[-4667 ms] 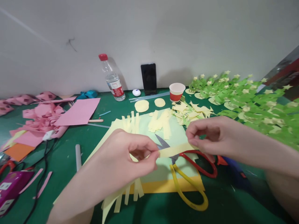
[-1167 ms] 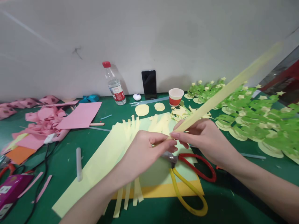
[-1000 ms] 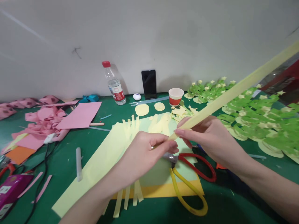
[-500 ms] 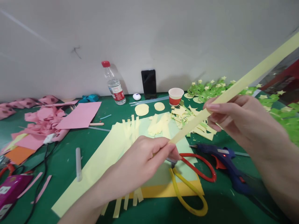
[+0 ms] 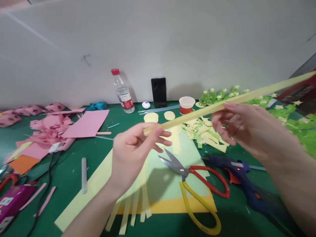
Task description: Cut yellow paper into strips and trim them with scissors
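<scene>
A long folded pale-yellow paper strip point(image 5: 247, 96) stretches across the view, raised above the table. My left hand point(image 5: 134, 148) pinches its near end between thumb and fingers. My right hand point(image 5: 243, 126) pinches the strip farther along, and the strip runs on past it to the upper right edge. Below the hands lie scissors point(image 5: 192, 179) with one red and one yellow handle, blades apart, on light-green paper point(image 5: 160, 179). A pale-yellow sheet point(image 5: 96, 184) cut into strips lies under my left forearm.
A blue glue gun point(image 5: 237, 171) lies right of the scissors. At the back stand a water bottle point(image 5: 122, 92), a black phone point(image 5: 159, 92) and a paper cup point(image 5: 187, 104). Pink paper pieces point(image 5: 49, 125) fill the left, green paper trees point(image 5: 291, 115) the right. A glue stick point(image 5: 84, 174) lies at the left.
Both hands have lifted the strip higher and tilted it flatter. My right hand slid along it away from the left. The scissors and glue gun are now uncovered.
</scene>
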